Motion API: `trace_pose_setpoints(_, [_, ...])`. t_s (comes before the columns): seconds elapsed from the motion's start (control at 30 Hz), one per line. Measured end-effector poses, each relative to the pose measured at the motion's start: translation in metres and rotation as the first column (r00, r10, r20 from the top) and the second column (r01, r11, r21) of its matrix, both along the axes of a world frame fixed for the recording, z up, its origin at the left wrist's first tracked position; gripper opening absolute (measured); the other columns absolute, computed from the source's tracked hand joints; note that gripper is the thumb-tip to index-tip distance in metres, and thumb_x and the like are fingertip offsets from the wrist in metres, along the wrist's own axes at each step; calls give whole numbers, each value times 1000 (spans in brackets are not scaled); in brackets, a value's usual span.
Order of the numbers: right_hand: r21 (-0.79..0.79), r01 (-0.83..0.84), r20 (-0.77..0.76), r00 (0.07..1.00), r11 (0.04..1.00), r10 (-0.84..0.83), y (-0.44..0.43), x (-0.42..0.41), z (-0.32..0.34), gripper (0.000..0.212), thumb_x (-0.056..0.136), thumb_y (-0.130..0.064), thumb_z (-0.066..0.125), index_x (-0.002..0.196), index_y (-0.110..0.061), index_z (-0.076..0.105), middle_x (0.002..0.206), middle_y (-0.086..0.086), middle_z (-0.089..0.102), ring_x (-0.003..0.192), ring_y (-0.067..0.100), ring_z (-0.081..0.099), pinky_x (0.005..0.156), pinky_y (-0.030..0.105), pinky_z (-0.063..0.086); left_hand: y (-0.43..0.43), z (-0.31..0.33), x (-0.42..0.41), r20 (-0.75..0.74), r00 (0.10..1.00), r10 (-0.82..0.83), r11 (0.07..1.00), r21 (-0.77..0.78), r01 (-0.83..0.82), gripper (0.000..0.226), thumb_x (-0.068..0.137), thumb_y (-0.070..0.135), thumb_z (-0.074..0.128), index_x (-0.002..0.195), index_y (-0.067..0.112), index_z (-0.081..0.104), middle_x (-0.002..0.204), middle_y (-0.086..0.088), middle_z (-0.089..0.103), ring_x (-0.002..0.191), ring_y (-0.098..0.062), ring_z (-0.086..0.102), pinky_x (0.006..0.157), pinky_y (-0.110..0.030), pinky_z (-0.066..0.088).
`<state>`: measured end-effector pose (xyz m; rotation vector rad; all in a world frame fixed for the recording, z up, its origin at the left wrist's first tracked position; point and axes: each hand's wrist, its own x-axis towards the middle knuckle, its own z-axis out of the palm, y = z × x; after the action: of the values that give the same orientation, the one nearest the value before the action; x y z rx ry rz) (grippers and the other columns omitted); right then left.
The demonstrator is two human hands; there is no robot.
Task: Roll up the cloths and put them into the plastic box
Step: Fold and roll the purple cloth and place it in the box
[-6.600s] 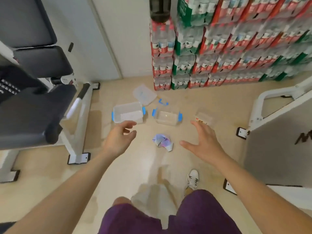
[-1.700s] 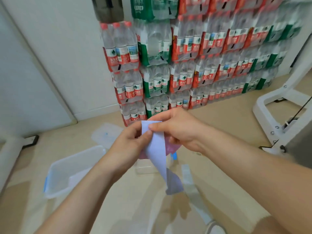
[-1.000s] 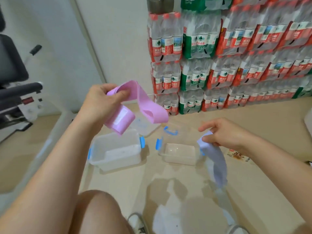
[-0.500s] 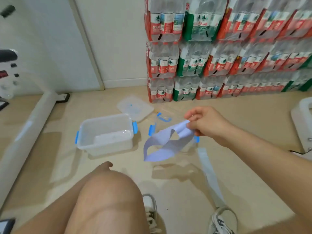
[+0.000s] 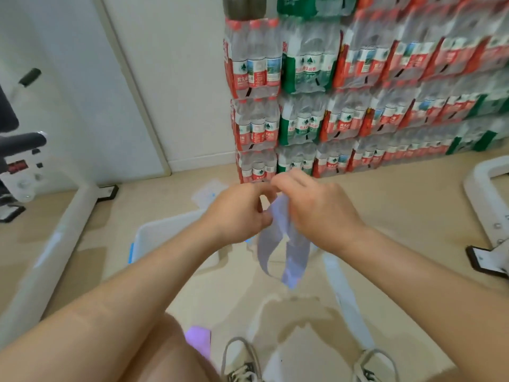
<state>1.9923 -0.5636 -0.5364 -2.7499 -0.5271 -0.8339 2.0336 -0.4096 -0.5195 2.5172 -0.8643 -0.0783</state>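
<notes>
Head view: pinching the top end of the cloth (image 5: pixel 278 238) between left hand (image 5: pixel 238 213) and right hand (image 5: pixel 316 213), fingers of both curled onto it, up in the air over the floor. Hanging below the hands in a loose, twisted double strand, not yet rolled. Just below and left of the hands, partly hidden by the left forearm: the box (image 5: pixel 162 235), open, with nothing visible inside from here. Down by the knee: the other cloth (image 5: pixel 199 337), pinkish-purple, lying flat.

Likely to roll crooked if started with that twist in the strand, ending as a cone that springs open once released. Could slip from so light a pinch, being thin and limp, and drop to the floor. Could uncoil inside the box if dropped in loose rather than set against a wall. Easy to overlook the other cloth, low at the edge of sight.

Against half a second ago: then gripped by the right hand alone, out to the right and lower; now joined by the left hand, brought up from beside the knee. Against a second ago: no longer carrying the other cloth in the left hand; seemingly set down by the knee. Box then in plain sight, now half covered by the forearm.
</notes>
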Motion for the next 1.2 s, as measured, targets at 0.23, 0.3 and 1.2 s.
trace_pose_setpoints(0.23, [537,179,-189,978,824,-89,-18,-14,-6,33,77,2,41,91,-17,65,94,1,59,81,20,56,69,35,46,-22,-22,-8,-449,893,25,936,-304,-179,27,71,11,65,94,26,62,73,6,45,64,-12,42,57,-25,33])
trace_pose_setpoints(0.3, [530,266,-335,938,805,-90,-15,-12,-11,32,77,2,46,90,-18,68,90,-2,58,76,15,52,67,28,40,-34,-33,-20,-579,811,-83,961,-262,-89,43,73,6,67,107,30,55,86,11,54,80,-10,53,67,-22,42])
trace_pose_setpoints(1.2, [-95,193,-861,476,977,-178,-17,-56,-291,20,88,-20,52,106,-17,60,97,6,61,88,30,62,67,34,45,-22,-342,-27,-711,558,428,873,484,-54,56,85,11,51,139,17,38,134,-6,53,120,-26,54,90,-28,42])
